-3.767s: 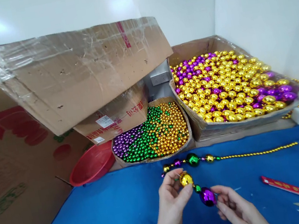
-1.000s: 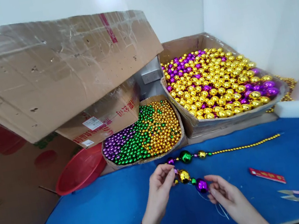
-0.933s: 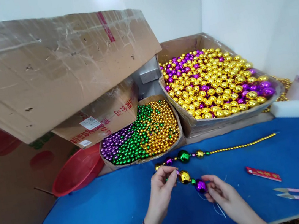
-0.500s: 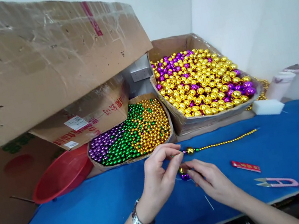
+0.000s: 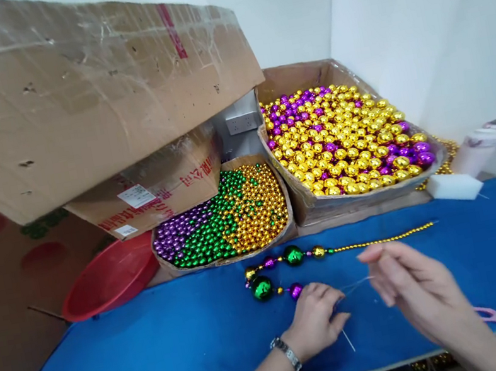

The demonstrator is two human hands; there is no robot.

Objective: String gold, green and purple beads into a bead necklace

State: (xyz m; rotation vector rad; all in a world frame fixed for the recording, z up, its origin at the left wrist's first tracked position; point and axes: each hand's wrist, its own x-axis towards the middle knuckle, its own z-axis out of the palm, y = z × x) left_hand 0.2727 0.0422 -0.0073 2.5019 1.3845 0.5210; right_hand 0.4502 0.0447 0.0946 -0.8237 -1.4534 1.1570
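A string of shiny beads lies curved on the blue cloth, with a large green bead (image 5: pixel 293 255), another green bead (image 5: pixel 261 288) and a purple bead (image 5: pixel 296 291). My left hand (image 5: pixel 317 319) curls over the string's near end, just right of the purple bead; what lies under its fingers is hidden. From there a thin clear thread (image 5: pixel 356 285) stretches to my right hand (image 5: pixel 412 287), which pinches it between thumb and fingers, raised above the cloth. Small gold beads (image 5: pixel 387 240) form the string's straight far end.
A carton of purple, green and gold beads (image 5: pixel 230 220) stands behind, beside a larger carton of gold and purple balls (image 5: pixel 340 137). A red basin (image 5: pixel 111 280) sits left under a big cardboard box (image 5: pixel 93 97). A pink handle (image 5: pixel 489 314) shows beside my right wrist. White foam (image 5: pixel 455 186) lies right.
My right hand has moved right and up, drawing the thread out. My left hand has come down and right onto the string's end, uncovering the large green beads. The red packet is now hidden.
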